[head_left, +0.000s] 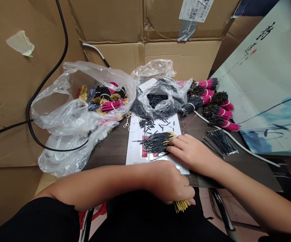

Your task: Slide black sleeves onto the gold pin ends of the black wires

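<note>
Currently the left hand (pixel 172 183) is closed around a bundle of gold-tipped wires (pixel 182 205), just off the worktop (pixel 105 154) near edge. The right hand (pixel 192 153) lies open and flat, touching a black wire pile (pixel 155 142) on a paper sheet (pixel 135 151); pink-banded wire bundles (pixel 218 111) lie toward the far right corner.

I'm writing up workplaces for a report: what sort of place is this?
Likely a makeshift wire-assembly workbench: bundled wires with gold-coloured tips, a bag of short black tubes, and flattened cardboard lining the surroundings.
</note>
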`<state>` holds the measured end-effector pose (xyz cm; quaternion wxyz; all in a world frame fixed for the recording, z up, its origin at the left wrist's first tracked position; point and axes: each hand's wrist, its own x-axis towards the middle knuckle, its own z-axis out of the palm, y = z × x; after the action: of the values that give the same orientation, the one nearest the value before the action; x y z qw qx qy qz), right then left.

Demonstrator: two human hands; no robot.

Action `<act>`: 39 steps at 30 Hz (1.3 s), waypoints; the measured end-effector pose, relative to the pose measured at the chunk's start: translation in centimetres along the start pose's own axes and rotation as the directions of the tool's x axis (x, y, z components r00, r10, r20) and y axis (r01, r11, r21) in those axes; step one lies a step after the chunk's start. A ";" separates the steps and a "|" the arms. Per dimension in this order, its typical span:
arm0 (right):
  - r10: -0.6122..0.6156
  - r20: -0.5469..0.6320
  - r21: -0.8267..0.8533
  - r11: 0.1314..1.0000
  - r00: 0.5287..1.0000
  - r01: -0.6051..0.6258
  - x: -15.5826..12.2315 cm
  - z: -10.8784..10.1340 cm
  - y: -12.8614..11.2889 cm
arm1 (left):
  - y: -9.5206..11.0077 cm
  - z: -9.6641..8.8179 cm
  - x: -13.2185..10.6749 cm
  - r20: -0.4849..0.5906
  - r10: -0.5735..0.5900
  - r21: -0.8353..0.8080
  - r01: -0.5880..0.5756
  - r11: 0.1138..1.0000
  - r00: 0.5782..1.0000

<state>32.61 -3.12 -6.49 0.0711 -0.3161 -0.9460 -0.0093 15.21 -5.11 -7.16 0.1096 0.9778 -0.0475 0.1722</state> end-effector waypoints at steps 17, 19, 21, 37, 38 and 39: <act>-0.153 0.079 -0.165 0.973 0.985 0.164 2.5 0.5 -0.6 | -0.2 0.5 -0.2 -0.018 0.004 0.024 -0.003 1.000 1.000; -0.161 0.058 -0.171 0.971 0.985 0.168 2.6 0.8 -0.5 | -0.2 0.4 -0.2 -0.009 0.002 0.013 -0.002 1.000 1.000; -0.155 0.036 -0.176 0.972 0.987 0.159 2.4 1.0 -0.3 | -0.3 0.4 -0.3 0.001 -0.002 -0.002 0.002 1.000 1.000; 0.155 -0.178 0.158 0.979 0.972 -0.128 -0.3 0.8 1.0 | -1.1 0.0 -0.5 0.027 -0.143 -0.087 0.145 0.986 0.989; 0.195 -0.190 0.214 0.965 0.962 -0.154 -0.6 0.9 1.1 | -1.2 -0.1 -0.5 0.004 -0.169 -0.098 0.168 0.981 0.986; 0.236 -0.199 0.267 0.947 0.951 -0.179 -0.9 1.0 1.2 | -1.4 -0.2 -0.5 -0.024 -0.197 -0.108 0.194 0.975 0.980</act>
<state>33.95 -2.60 -7.60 0.2184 -0.4000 -0.8866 0.0794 14.82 -3.69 -7.42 0.1779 0.9676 0.0418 0.1745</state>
